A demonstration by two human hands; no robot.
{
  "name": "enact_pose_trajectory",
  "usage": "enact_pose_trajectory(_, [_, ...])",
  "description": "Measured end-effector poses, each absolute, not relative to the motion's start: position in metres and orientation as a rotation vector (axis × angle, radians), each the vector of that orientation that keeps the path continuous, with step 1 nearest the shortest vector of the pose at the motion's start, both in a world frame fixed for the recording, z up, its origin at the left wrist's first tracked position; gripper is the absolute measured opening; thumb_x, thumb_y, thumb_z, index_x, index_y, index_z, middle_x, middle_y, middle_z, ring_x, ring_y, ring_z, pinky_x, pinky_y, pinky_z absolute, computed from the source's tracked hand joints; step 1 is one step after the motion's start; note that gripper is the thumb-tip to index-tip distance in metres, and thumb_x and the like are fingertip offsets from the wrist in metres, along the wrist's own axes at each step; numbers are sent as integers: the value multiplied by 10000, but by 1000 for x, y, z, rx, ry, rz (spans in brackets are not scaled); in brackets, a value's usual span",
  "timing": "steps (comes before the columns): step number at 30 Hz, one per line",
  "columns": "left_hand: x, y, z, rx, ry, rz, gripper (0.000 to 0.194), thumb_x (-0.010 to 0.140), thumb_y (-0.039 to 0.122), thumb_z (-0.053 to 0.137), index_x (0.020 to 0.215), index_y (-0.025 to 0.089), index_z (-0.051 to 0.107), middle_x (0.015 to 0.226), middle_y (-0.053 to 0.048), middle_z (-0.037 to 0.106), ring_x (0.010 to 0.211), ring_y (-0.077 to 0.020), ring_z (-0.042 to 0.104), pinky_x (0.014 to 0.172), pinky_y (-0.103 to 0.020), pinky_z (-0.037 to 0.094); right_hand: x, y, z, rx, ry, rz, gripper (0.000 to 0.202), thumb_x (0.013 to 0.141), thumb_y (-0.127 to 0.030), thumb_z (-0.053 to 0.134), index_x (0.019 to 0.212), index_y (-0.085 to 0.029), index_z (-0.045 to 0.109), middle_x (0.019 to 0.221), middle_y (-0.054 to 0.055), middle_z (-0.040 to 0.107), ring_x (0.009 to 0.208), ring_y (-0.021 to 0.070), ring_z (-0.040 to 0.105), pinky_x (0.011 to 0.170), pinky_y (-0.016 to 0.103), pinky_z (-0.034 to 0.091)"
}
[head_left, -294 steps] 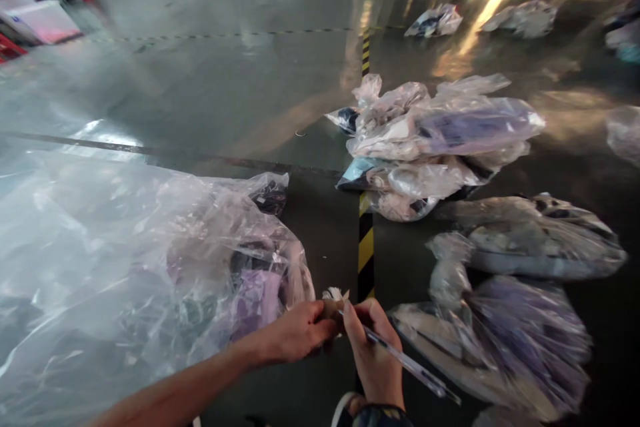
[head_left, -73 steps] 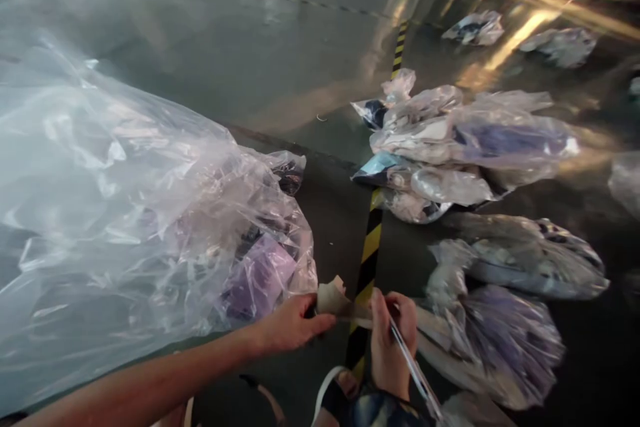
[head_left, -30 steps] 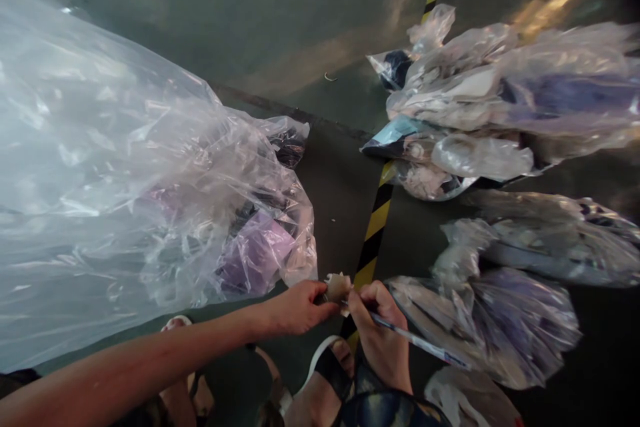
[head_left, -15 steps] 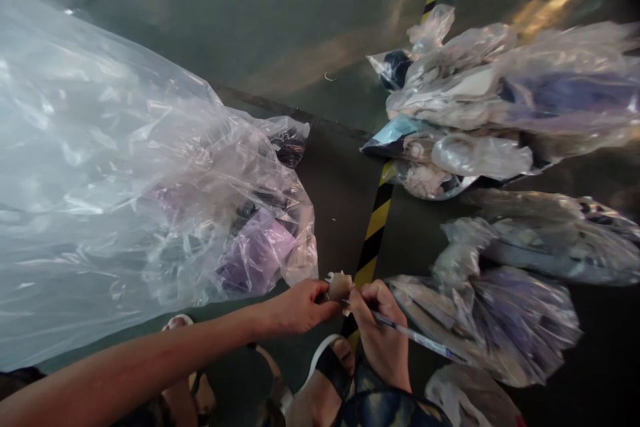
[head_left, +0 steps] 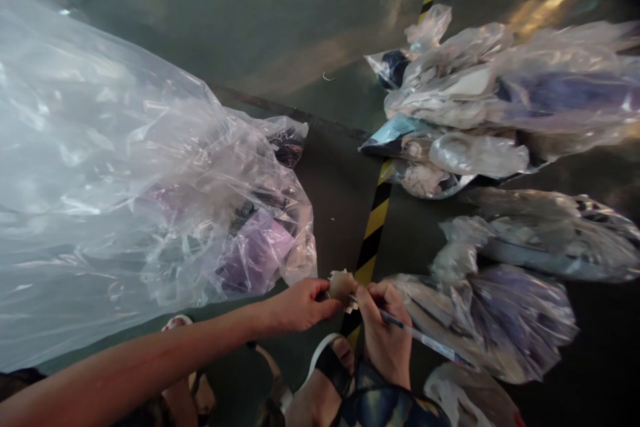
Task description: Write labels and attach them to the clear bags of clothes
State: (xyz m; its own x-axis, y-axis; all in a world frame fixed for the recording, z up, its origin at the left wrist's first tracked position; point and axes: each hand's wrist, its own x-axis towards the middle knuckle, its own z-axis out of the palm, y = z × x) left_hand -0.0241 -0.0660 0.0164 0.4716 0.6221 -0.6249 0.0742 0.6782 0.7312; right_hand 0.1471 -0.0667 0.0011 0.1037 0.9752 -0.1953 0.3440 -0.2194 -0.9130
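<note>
A small, beige, ragged-edged scrap [head_left: 342, 288], seemingly paper or card, is held in the air above the grey floor [head_left: 280, 27], low in the view and between the person's two hands. The left hand [head_left: 300, 307] pinches its left edge narrowly between thumb and finger; the right hand [head_left: 386, 330] is closed in a writing grip around a slim, clear-barrelled pen [head_left: 425, 339], whose tip meets the scrap near its right edge. The step in hand looks like writing on the scrap, though any marks are too small to read. The next move would seem to call for a firm left pinch, so the little piece does not bend or swing under the nib, and short, light strokes, with no hard backing visible beneath it. Further out, a black-and-yellow striped tape line [head_left: 376, 227] runs along the floor behind the scrap. Left of the tape spreads a large, cloudy, clear plastic bag [head_left: 100, 147] with a flat purple item [head_left: 257, 250] inside; to its right lies a knotted, clear plastic bag with violet contents [head_left: 520, 320], and beyond that a heap of filled clear bags [head_left: 450, 90] overlaps the tape.
</note>
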Motion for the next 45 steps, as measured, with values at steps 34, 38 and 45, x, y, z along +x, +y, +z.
enact_pose_trajectory(34, [-26, -68, 12, 731, 1056, 358, 395, 814, 523, 576, 907, 139, 581, 617, 73, 409, 526, -75, 330, 485, -225, 215, 152, -74, -4, -1531, -962, 1363, 345, 891, -416, 661, 702, -195, 474, 631, -53, 442, 586, 96, 396, 543, 215, 350])
enact_pose_trajectory(38, [-25, -64, 12, 881, 1083, 337, 471, 851, 557, 551, 1062, 145, 637, 877, -20, 654, 777, -165, 575, 656, -232, 432, 161, -75, 4, -1478, -961, 1243, 358, 944, -508, 558, 916, -173, 679, 572, -33, 525, 521, 101, 443, 518, 229, 365])
enact_pose_trajectory(45, [-9, -64, -7, 1018, 1004, 201, 540, 898, 541, 518, 1273, 158, 586, 1139, -63, 704, 1052, -271, 631, 913, -329, 488, 185, -89, -8, -1636, -1166, 987, 270, 961, -403, 539, 957, -221, 739, 931, 43, 727, 868, 165, 646, 814, 267, 493])
